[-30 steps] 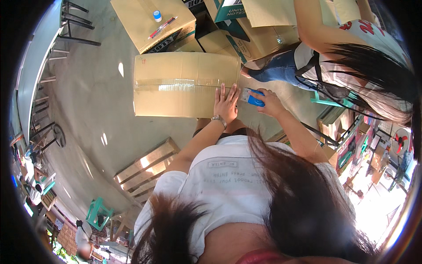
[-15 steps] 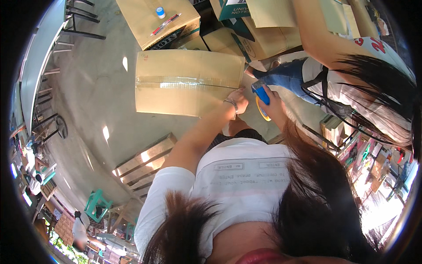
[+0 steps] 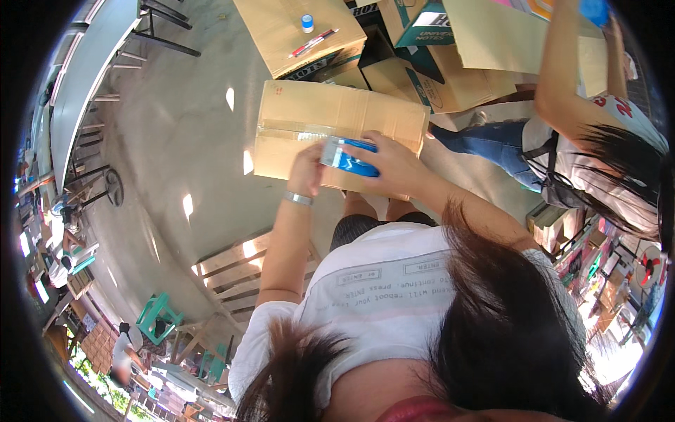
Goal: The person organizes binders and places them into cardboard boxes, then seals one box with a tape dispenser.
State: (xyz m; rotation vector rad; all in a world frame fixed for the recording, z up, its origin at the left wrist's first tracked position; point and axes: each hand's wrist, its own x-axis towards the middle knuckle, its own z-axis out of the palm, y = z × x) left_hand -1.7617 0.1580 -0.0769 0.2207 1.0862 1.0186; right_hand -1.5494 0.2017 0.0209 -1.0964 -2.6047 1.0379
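A closed brown cardboard box [image 3: 351, 109] lies in front of me, with clear tape along its middle seam. My right hand [image 3: 394, 163] is wrapped round a blue tape dispenser [image 3: 357, 157], held above the near side of the box. My left hand [image 3: 305, 172], with a bracelet on its wrist, is at the dispenser's front end. Its fingers are curled together there; whether they pinch the tape is too small to tell.
Behind the box stands another carton [image 3: 295, 32] with a blue-capped round container [image 3: 307, 23] and pens [image 3: 314, 43] on it. More cartons [image 3: 467, 77] are stacked right of it. A co-worker [image 3: 598, 151] works at the right. A wooden pallet [image 3: 242, 271] lies at the near left.
My right hand has brought the dispenser leftward over the box. My left hand has moved from the box's right end to the dispenser's front. The co-worker's hand now holds something blue.
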